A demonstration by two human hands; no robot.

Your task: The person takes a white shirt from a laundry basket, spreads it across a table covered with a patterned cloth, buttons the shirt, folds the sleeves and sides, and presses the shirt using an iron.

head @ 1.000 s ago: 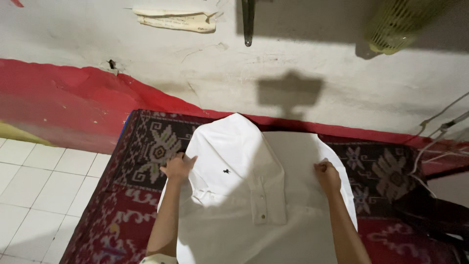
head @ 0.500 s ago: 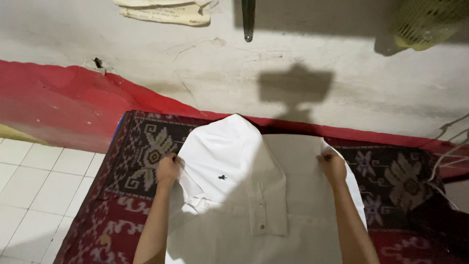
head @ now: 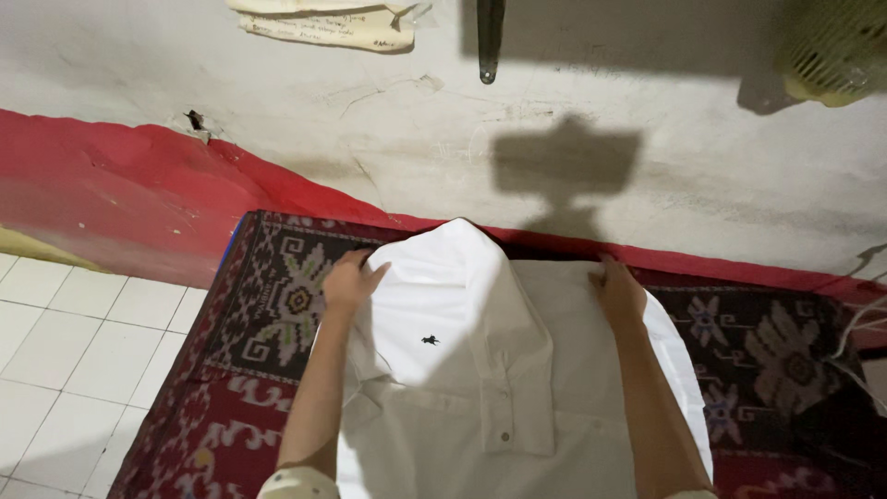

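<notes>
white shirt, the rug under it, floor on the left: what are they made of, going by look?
White polo shirt: soft matte fabric, likely cotton knit; it creases and drapes, with a button placket. Patterned rug: woven textile, red and dark with geometric and flower motifs; fibre unclear. Floor tiles: pale square tiles with grout lines, probably ceramic, faint sheen. Left hand and right hand rest on the shirt.

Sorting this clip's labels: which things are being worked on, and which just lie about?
In hand: white polo shirt, left hand, right hand, patterned rug beneath.
Lying about: papers and green fan by the wall, white cable.
</notes>
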